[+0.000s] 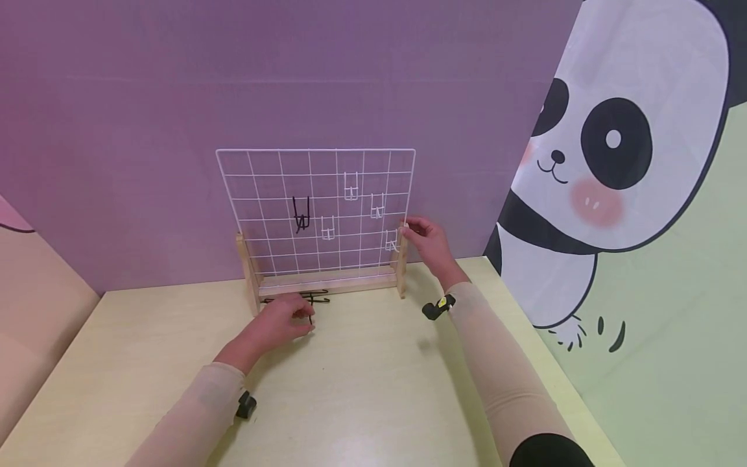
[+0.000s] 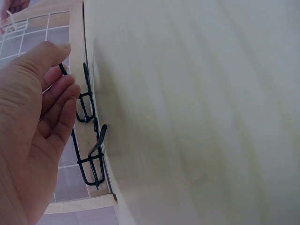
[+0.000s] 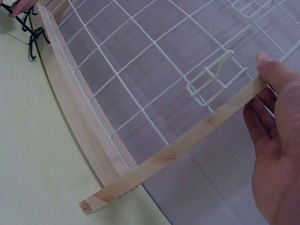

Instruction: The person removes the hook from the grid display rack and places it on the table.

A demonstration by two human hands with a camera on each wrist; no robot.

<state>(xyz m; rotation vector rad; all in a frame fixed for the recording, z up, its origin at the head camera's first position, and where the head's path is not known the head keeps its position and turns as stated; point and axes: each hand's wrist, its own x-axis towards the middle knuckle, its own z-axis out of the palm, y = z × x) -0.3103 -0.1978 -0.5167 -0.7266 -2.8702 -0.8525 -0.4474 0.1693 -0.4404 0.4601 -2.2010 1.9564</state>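
Note:
A white wire grid stands upright in a wooden stand. My left hand, low in front of the stand's left part, pinches a black wire hook between thumb and fingers; most of that hook is hidden. Beside those fingers, more black wire hooks lie along the stand's base. With thumb and fingers, my right hand grips the top of the stand's right upright. One black hook hangs left of the grid's middle, and several white hooks hang farther right.
The stand sits near the back of a pale wooden table. Behind it rises a purple backdrop. A panda picture covers the wall on the right. Each wrist wears a small black camera.

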